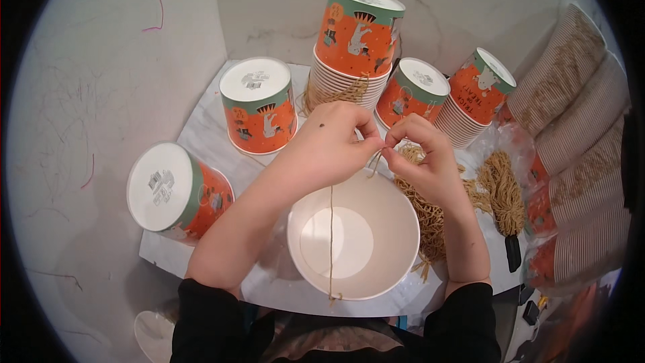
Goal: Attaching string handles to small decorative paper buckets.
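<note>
A paper bucket, white inside, stands with its mouth up in front of me. A tan twine runs across its mouth from the near rim, where a short end sticks out, to the far side. Above the far rim my left hand pinches the twine between thumb and finger. My right hand pinches it too, its fingertips meeting those of the left. Whether there is a knot between them is too small to tell. A loose bundle of tan twine lies right of the bucket, partly behind my right forearm.
Upside-down orange and green buckets stand on the white table: a single bucket, a tall stack and a smaller stack. Another bucket lies tilted at left. Plastic-wrapped bucket stacks and a twine hank are at right.
</note>
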`<action>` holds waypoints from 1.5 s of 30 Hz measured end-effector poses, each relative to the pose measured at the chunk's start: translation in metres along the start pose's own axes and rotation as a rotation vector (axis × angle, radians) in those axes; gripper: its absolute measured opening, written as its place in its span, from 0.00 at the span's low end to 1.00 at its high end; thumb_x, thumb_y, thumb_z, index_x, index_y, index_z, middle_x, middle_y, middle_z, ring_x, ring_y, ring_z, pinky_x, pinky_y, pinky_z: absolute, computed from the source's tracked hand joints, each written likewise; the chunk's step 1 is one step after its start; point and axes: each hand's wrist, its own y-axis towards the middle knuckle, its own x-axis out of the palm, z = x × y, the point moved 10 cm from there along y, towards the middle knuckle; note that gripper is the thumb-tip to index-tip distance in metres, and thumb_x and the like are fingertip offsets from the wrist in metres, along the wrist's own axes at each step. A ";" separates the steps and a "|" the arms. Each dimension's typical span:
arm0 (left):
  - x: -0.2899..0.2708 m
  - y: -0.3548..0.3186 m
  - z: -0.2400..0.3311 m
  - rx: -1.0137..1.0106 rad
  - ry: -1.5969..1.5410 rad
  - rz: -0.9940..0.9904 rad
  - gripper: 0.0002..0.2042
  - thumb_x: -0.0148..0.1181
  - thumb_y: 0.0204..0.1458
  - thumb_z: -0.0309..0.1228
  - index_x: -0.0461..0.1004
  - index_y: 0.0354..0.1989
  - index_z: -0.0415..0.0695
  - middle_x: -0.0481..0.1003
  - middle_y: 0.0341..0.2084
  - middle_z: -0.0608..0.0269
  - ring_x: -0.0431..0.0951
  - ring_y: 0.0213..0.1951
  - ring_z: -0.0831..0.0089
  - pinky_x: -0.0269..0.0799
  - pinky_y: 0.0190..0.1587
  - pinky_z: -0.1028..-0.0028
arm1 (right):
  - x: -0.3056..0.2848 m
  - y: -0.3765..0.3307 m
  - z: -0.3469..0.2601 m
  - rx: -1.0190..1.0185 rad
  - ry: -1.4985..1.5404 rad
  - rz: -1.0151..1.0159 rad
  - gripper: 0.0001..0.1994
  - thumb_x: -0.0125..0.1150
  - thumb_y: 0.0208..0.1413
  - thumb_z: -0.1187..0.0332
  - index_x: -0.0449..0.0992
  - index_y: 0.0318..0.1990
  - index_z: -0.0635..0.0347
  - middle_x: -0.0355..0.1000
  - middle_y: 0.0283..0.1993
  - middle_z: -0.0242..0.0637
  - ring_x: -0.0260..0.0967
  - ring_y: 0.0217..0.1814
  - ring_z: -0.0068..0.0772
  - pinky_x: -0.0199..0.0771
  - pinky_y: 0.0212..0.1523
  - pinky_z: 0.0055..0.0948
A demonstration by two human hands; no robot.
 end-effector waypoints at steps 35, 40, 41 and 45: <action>-0.004 -0.007 0.022 0.172 -0.683 0.052 0.07 0.50 0.66 0.31 0.71 0.37 0.43 0.71 0.27 0.72 0.63 0.23 0.88 0.58 0.26 0.83 | -0.038 -0.007 -0.001 0.108 0.122 -0.060 0.05 0.63 0.55 0.72 0.75 0.34 0.64 0.71 0.34 0.31 0.69 0.35 0.20 0.70 0.35 0.24; -0.007 -0.007 0.011 -0.031 -0.547 -0.073 0.12 0.51 0.65 0.37 0.71 0.32 0.44 0.73 0.26 0.71 0.62 0.22 0.87 0.56 0.25 0.82 | -0.041 -0.009 -0.013 -0.059 0.044 0.029 0.04 0.64 0.50 0.74 0.76 0.32 0.64 0.72 0.31 0.33 0.70 0.31 0.25 0.69 0.31 0.27; -0.007 -0.009 0.014 -0.056 -0.524 -0.129 0.13 0.58 0.63 0.39 0.71 0.32 0.43 0.73 0.26 0.71 0.64 0.23 0.86 0.59 0.26 0.81 | -0.037 -0.008 -0.015 -0.034 0.039 -0.034 0.04 0.64 0.50 0.73 0.76 0.31 0.64 0.72 0.31 0.33 0.70 0.31 0.25 0.69 0.31 0.28; -0.004 -0.020 0.022 0.004 -0.083 -0.201 0.20 0.75 0.51 0.40 0.71 0.38 0.40 0.74 0.27 0.69 0.72 0.26 0.82 0.68 0.30 0.79 | -0.022 -0.010 -0.019 0.026 0.027 -0.171 0.06 0.65 0.50 0.71 0.77 0.32 0.65 0.72 0.30 0.37 0.73 0.35 0.34 0.73 0.35 0.31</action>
